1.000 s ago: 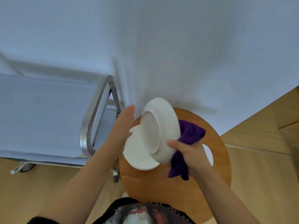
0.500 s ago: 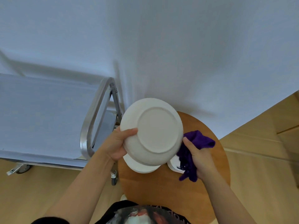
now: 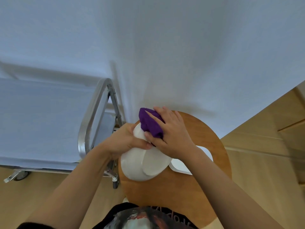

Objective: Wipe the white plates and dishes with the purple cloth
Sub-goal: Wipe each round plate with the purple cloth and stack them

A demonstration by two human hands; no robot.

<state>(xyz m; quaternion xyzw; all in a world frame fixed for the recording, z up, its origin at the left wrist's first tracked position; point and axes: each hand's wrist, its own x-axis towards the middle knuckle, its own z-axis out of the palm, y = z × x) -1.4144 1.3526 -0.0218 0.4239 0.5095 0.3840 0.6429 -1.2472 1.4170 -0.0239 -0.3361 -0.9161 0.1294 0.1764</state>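
Left hand (image 3: 125, 142) grips the round white ceramic plate (image 3: 145, 164), tilted above the round wooden table (image 3: 206, 187). Right hand (image 3: 171, 129) presses the bunched purple cloth (image 3: 150, 124) onto its upper rim. Hard rubbing could twist the plate loose onto the dishes below.

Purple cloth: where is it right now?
In the head view, centre frame, the purple cloth is pressed by the right hand against the white dish held by the left hand.

Head-worn view, steeply down, close.
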